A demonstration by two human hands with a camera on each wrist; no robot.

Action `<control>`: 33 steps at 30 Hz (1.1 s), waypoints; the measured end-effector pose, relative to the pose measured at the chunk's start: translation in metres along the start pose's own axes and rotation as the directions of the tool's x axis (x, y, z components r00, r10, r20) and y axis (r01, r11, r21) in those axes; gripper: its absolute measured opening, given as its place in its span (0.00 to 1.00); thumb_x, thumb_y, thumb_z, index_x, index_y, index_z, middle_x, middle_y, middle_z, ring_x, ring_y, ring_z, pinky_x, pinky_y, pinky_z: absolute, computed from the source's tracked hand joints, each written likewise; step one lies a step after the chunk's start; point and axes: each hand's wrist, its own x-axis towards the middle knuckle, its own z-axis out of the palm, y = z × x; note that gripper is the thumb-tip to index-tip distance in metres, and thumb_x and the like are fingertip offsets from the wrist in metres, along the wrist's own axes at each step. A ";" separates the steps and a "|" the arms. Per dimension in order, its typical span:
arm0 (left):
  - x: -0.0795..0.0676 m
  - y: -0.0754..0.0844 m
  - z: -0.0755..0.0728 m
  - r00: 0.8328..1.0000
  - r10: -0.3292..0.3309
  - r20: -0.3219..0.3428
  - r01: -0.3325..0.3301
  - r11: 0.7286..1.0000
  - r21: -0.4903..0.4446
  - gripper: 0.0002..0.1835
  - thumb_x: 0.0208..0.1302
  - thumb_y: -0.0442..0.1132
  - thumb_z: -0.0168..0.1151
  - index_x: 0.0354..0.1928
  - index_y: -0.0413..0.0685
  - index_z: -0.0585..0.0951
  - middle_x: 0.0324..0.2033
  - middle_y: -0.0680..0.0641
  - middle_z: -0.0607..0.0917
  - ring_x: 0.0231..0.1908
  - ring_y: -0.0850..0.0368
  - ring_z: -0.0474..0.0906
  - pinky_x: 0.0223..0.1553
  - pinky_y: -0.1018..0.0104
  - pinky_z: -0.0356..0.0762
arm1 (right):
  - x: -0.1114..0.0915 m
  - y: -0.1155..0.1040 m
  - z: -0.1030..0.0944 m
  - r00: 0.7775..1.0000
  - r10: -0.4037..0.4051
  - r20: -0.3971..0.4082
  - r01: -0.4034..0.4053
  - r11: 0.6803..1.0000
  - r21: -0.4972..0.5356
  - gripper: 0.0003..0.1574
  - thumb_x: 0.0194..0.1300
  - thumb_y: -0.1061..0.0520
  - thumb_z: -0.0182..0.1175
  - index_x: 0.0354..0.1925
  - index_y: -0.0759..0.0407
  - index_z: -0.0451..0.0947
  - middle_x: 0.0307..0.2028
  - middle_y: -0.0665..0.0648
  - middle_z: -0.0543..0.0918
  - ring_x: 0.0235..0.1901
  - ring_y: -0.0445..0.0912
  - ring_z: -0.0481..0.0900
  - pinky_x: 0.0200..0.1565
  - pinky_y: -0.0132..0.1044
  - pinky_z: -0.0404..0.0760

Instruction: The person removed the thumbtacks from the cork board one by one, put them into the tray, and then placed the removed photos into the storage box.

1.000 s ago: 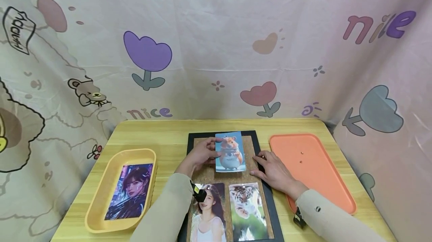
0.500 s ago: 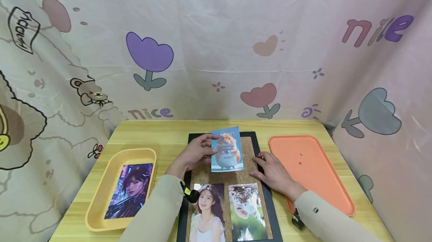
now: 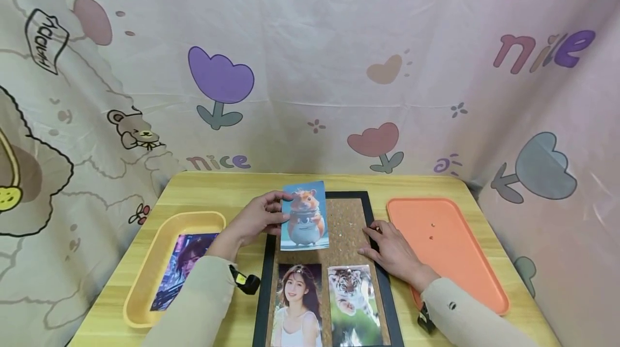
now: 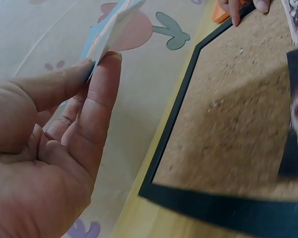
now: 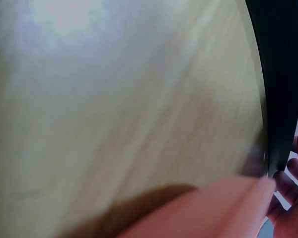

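Note:
My left hand (image 3: 253, 220) pinches a photo card (image 3: 306, 224) of a cartoon hamster by its left edge, thumb in front. The card is held up over the upper left of a black-framed corkboard (image 3: 351, 210). In the left wrist view the card (image 4: 109, 34) is seen nearly edge-on between thumb and fingers. My right hand (image 3: 394, 250) rests on the board's right frame edge, its fingertips reaching onto the cork. On the lower half of the board lie a portrait photo (image 3: 297, 309) and a tiger cub photo (image 3: 356, 306), side by side.
A yellow tray (image 3: 133, 293) at the left holds another photo (image 3: 181, 266), partly covered by my left sleeve. An orange tray (image 3: 455, 266) with a couple of tiny pieces stands at the right. Small shiny bits (image 3: 340, 235) dot the upper cork. A patterned curtain hangs behind the table.
My left hand has carried the hamster photo leftward from the upper middle of the corkboard, baring more cork at the upper right. The right hand has stayed at the frame edge.

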 end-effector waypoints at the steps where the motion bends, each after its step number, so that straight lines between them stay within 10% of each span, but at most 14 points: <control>1: -0.003 0.000 -0.004 1.000 -0.001 -0.001 0.001 1.000 0.008 0.24 0.75 0.31 0.64 0.70 0.47 0.75 0.41 0.46 0.76 0.35 0.54 0.80 0.37 0.59 0.90 | 0.000 0.000 0.000 1.000 0.000 -0.002 0.000 1.000 0.001 0.40 0.70 0.35 0.67 0.68 0.60 0.80 0.61 0.61 0.77 0.58 0.56 0.76 0.55 0.57 0.78; 33: -0.110 -0.013 -0.138 0.999 -0.046 0.025 0.041 0.986 0.161 0.25 0.75 0.36 0.65 0.71 0.49 0.74 0.48 0.47 0.80 0.35 0.57 0.82 0.35 0.60 0.88 | 0.000 -0.001 0.002 1.000 0.001 0.002 -0.001 1.000 0.008 0.40 0.70 0.36 0.68 0.68 0.60 0.79 0.62 0.63 0.77 0.60 0.58 0.76 0.60 0.59 0.77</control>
